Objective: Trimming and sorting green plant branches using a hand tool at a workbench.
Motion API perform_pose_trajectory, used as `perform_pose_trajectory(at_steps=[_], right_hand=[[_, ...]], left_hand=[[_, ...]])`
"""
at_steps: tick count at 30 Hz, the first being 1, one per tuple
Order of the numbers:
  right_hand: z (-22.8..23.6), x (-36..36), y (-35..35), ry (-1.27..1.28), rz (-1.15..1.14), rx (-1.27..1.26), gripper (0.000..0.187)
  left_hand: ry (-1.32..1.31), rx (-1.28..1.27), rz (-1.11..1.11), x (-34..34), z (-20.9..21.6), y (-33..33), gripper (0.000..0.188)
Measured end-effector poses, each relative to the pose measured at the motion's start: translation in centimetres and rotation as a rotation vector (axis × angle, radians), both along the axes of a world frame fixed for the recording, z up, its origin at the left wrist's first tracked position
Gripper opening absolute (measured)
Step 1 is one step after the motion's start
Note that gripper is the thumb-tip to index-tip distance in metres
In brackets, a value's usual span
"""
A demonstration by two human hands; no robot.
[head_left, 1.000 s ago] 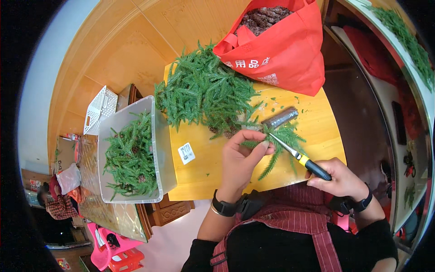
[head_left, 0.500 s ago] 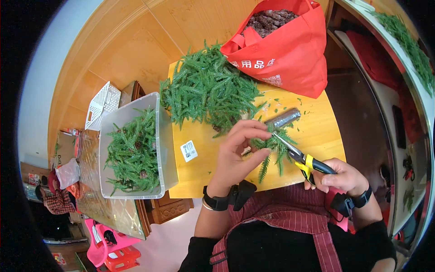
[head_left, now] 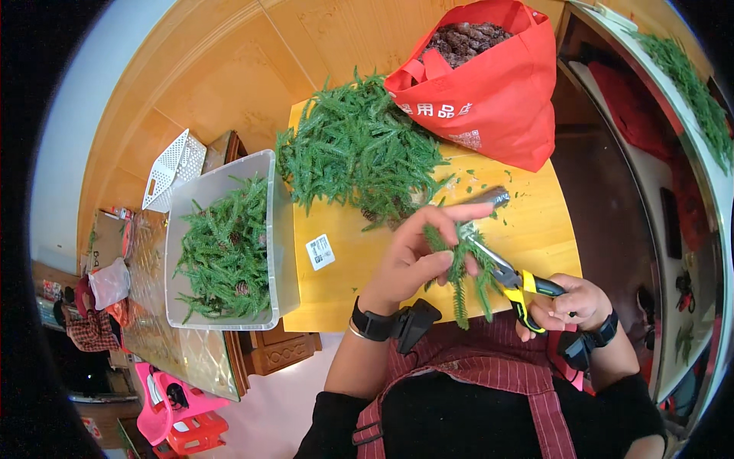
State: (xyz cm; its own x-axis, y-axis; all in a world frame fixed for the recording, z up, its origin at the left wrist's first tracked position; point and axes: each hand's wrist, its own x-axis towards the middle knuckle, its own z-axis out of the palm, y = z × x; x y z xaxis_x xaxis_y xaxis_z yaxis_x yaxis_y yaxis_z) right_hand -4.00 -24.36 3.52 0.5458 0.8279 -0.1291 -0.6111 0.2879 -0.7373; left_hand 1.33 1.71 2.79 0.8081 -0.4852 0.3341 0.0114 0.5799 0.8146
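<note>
My left hand (head_left: pixel 409 264) pinches a small artificial pine sprig (head_left: pixel 459 294) between thumb and fingers, its green needles hanging over the table's near edge. Long-nose pliers (head_left: pixel 505 277) with yellow and black handles are gripped in my right hand (head_left: pixel 579 302). Their jaws reach in among the sprig's needles by my left fingers, which partly hide the tips. The handles are spread apart. Just beyond the left fingers lies a dark, shiny wrapped bundle (head_left: pixel 498 197), partly covered by the hand.
A heap of pine sprigs (head_left: pixel 363 149) lies on the yellow table (head_left: pixel 344 294), beside a red bag (head_left: pixel 489 99) of pine cones (head_left: pixel 466 42). At left stands a clear plastic bin (head_left: pixel 283 252) with sprigs and cones, near a white basket (head_left: pixel 177 168). A white label (head_left: pixel 320 252) lies between.
The pliers' handles have spread wider. My left hand has turned and shifted slightly right, its fingers reaching further over the sprig, which has moved a little right and nearer to me.
</note>
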Motion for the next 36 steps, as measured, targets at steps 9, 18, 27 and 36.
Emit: perform_pose_trajectory(at_steps=[9, 18, 27, 36], right_hand=[[0.4, 0.2, 0.2, -0.08, 0.019, -0.123, 0.031], [3.4, -0.3, -0.2, -0.608, -0.291, -0.742, 0.03], [3.1, 0.1, 4.3, -1.408, -0.473, -0.929, 0.036], [2.6, 0.7, 5.5, -1.553, -0.546, -0.987, 0.03]], left_hand=[[0.028, 0.232, 0.055, -0.2, 0.4, 0.2, 0.043], [-0.057, 0.323, 0.421, -0.5, 0.5, 1.6, 0.037], [0.103, 0.288, 0.432, -1.7, 1.5, 0.4, 0.034], [0.183, 0.219, 0.402, -2.0, 0.7, 0.2, 0.031]])
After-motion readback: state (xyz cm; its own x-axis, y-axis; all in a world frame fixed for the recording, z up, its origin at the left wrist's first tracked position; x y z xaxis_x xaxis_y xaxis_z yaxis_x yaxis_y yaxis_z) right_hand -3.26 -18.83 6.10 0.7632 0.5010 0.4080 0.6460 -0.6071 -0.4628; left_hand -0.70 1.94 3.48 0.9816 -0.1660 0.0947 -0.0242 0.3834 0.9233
